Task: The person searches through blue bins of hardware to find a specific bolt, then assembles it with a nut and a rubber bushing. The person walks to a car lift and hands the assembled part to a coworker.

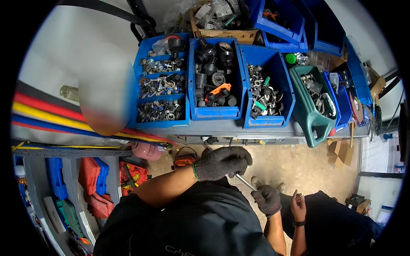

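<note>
Rod (246, 182), metallic, lay clamped in gloved left hand (222, 164), farther from body (183, 222), and right hand (267, 201), nearer; hands stood apart, rod between. Long axis slanted from left hand rightward, toward body.

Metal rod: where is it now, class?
In the head view, the metal rod slants from the left hand to the right hand, below and right of centre.

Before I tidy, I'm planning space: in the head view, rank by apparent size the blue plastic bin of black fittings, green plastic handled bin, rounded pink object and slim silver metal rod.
Largest first:
Blue plastic bin of black fittings
Green plastic handled bin
Rounded pink object
Slim silver metal rod, visible part
</note>
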The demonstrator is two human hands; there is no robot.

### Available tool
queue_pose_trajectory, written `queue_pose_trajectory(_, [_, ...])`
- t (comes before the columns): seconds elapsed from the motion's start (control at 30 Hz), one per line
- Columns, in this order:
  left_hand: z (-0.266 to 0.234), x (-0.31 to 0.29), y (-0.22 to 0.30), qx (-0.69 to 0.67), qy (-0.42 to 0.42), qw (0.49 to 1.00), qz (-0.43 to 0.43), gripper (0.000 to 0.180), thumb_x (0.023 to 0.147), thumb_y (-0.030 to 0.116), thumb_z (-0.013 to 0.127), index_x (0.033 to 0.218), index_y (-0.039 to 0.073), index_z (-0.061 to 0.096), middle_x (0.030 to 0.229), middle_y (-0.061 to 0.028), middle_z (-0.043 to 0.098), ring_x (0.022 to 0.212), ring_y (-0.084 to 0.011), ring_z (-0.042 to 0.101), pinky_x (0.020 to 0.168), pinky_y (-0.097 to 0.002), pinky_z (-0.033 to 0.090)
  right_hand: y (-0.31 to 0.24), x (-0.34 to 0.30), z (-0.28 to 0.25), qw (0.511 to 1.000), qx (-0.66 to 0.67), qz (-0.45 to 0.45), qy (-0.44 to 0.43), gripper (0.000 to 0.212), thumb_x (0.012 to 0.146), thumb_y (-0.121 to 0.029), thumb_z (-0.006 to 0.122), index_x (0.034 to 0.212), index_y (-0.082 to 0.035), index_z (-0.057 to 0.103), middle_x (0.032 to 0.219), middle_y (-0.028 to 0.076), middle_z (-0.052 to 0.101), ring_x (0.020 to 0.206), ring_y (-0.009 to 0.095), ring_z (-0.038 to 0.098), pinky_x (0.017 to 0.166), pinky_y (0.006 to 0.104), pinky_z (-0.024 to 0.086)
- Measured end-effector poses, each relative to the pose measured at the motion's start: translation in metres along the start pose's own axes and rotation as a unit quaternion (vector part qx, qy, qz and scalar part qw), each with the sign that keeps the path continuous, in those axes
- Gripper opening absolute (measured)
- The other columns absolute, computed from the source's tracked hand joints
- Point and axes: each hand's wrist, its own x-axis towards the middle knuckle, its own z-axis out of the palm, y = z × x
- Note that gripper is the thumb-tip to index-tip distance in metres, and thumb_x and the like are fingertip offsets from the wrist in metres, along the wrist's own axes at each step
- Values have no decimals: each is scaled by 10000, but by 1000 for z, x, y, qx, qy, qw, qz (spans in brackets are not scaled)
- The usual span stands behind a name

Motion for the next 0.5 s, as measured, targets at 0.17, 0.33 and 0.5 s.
queue_pose_trajectory(0.17, [-16,27,8,288,-49,956,31,198,1018,236,689,1121,67,703,950,-46,685,819,-159,636,766,-329,541,5,1,-3,997,-59,-21,33,345,912,-369,778,792,-47,744,797,170,722,733,343,700,657,419,539])
queue_pose_trajectory(0.33, [-21,49,3,3,-77,997,-25,262,1068,101,536,879,-24,668,741,-103,654,763,-181,663,682,-342,532,-14,8,-25,996,-61,58,28,505,889,-574,743,876,-70,716,836,203,702,814,404,696,710,468,528])
queue_pose_trajectory(0.5, [-9,80,-26,-55,-141,979,-135,396,1074,402,595,1162,23,668,977,-96,689,861,-225,648,773,-406,577,-12,-45,-23,983,-3,138,123,525,912,-595,714,839,-76,680,777,192,660,770,423,651,665,491,481])
